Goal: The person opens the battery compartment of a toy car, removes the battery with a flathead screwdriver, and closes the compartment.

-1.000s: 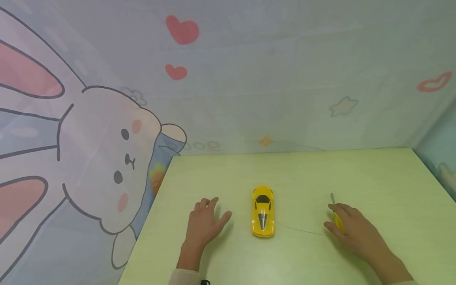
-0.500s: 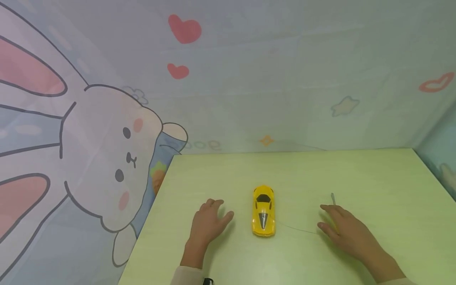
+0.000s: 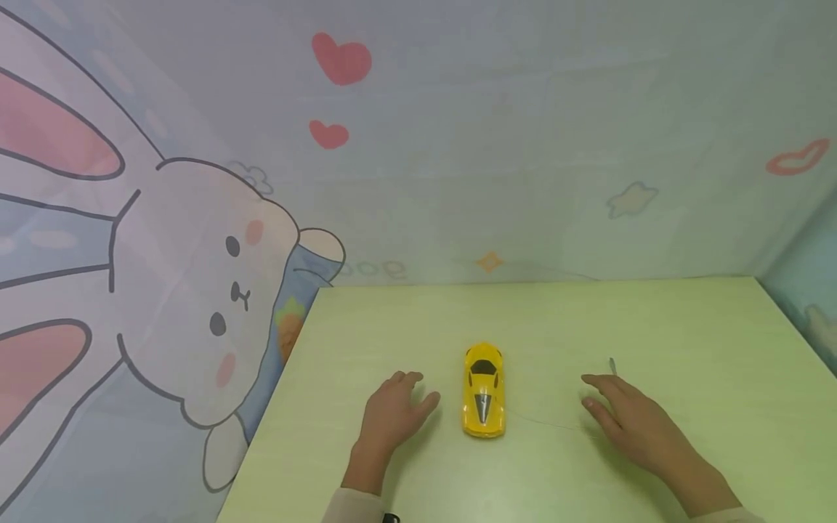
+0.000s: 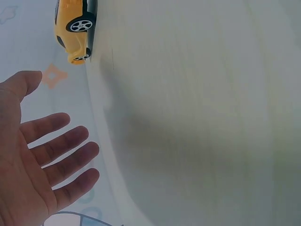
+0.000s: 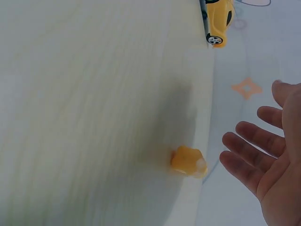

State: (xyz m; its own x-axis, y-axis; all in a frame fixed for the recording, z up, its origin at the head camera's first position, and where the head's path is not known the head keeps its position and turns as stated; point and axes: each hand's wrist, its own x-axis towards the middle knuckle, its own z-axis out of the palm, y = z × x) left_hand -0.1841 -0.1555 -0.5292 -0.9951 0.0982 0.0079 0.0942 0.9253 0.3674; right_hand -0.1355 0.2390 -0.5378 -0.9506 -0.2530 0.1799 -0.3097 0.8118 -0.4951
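A yellow toy car (image 3: 483, 396) with dark windows stands upright on its wheels on the table, between my two hands. My left hand (image 3: 392, 418) hovers to its left, apart from it, with fingers spread and palm bare in the left wrist view. To the car's right, my right hand (image 3: 644, 428) is held above the table, its fingers extended and holding nothing. Beneath it lies a screwdriver, whose metal tip (image 3: 612, 365) pokes out past the fingers in the head view. Its yellow handle (image 5: 188, 161) shows end-on in the right wrist view, clear of the fingers.
The pale green table (image 3: 543, 319) ends at a cloth backdrop (image 3: 458, 181) printed with hearts and a large rabbit. A thin dark line (image 3: 543, 421) runs across the tabletop from the car toward the right hand.
My right hand has shifted left off the screwdriver's handle, and its thumb and fingers have spread. My left hand has moved right, closer to the car. The car and screwdriver stay in place.
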